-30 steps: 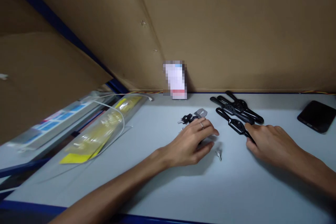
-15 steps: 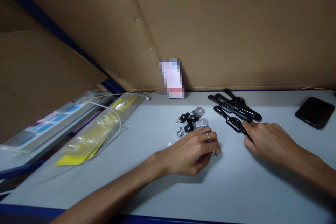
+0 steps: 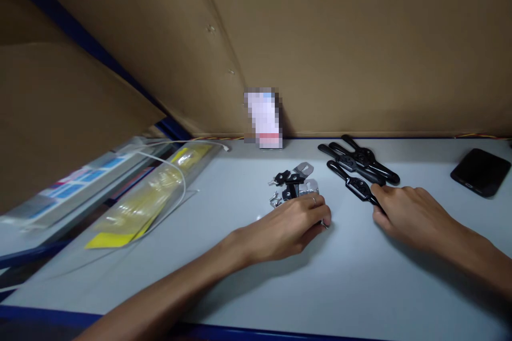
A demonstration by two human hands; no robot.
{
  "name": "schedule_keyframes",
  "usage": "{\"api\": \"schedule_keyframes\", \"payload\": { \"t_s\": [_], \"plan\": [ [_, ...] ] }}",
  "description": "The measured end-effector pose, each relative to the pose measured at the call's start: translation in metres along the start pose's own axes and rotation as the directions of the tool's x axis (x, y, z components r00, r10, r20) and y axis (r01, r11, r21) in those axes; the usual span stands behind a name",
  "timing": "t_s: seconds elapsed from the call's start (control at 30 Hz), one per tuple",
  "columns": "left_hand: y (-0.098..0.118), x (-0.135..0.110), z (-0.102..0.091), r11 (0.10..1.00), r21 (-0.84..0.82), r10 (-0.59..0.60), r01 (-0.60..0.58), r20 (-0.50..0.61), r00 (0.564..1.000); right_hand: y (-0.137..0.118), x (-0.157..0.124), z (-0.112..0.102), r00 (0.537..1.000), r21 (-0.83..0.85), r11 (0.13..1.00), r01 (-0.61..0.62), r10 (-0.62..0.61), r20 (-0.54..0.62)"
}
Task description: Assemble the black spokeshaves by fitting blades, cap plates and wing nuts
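Note:
My right hand (image 3: 408,213) is closed around one handle of a black spokeshave body (image 3: 359,187), whose other handle points up and left across the table. My left hand (image 3: 294,224) is closed, its fingertips pinching a small silver screw (image 3: 325,225) that is mostly hidden. Just beyond the left fingers lies a small pile of parts: black caps (image 3: 282,177), slotted metal blades (image 3: 307,169) and loose silver screws (image 3: 275,200). Part of that pile is covered by my left hand. Behind the held spokeshave, two more black spokeshave bodies (image 3: 364,157) lie overlapping.
A phone with a blurred screen (image 3: 266,120) leans against the cardboard wall (image 3: 360,53). A dark phone (image 3: 481,172) lies at the right. On the left are a clear bag with yellow contents (image 3: 148,197), a white cable (image 3: 184,181) and a wrapped power strip (image 3: 76,189).
My left hand has shifted slightly left and its fingers have drawn in around the small screw. My right hand keeps its hold on the spokeshave.

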State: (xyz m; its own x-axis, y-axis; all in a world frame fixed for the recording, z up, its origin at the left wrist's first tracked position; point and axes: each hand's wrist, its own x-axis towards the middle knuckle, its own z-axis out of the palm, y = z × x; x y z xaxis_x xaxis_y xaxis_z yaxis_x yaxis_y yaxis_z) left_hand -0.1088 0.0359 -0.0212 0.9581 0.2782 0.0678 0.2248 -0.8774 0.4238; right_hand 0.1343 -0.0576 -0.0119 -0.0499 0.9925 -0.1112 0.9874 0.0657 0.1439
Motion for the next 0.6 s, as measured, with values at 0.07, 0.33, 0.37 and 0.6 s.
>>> {"api": "schedule_keyframes", "payload": {
  "t_s": [0.07,0.33,0.37,0.6],
  "plan": [
    [-0.003,0.0,0.005,0.999,-0.032,-0.02,0.018,-0.06,0.998,-0.001,-0.001,-0.001,1.0,0.027,1.0,0.007,-0.007,-0.001],
    [-0.006,0.001,0.013,0.998,0.054,0.0,0.007,-0.128,0.992,-0.007,-0.006,0.001,0.999,0.12,0.992,0.04,-0.037,-0.024],
    [-0.006,0.001,0.011,0.998,0.06,0.018,-0.009,-0.14,0.99,-0.007,-0.007,0.002,0.999,0.112,0.993,0.034,-0.031,-0.021],
    [-0.04,0.001,-0.008,0.973,-0.017,-0.212,0.232,-0.473,0.855,-0.005,-0.006,0.003,0.999,0.087,0.996,0.036,-0.035,-0.01]
  ]
}}
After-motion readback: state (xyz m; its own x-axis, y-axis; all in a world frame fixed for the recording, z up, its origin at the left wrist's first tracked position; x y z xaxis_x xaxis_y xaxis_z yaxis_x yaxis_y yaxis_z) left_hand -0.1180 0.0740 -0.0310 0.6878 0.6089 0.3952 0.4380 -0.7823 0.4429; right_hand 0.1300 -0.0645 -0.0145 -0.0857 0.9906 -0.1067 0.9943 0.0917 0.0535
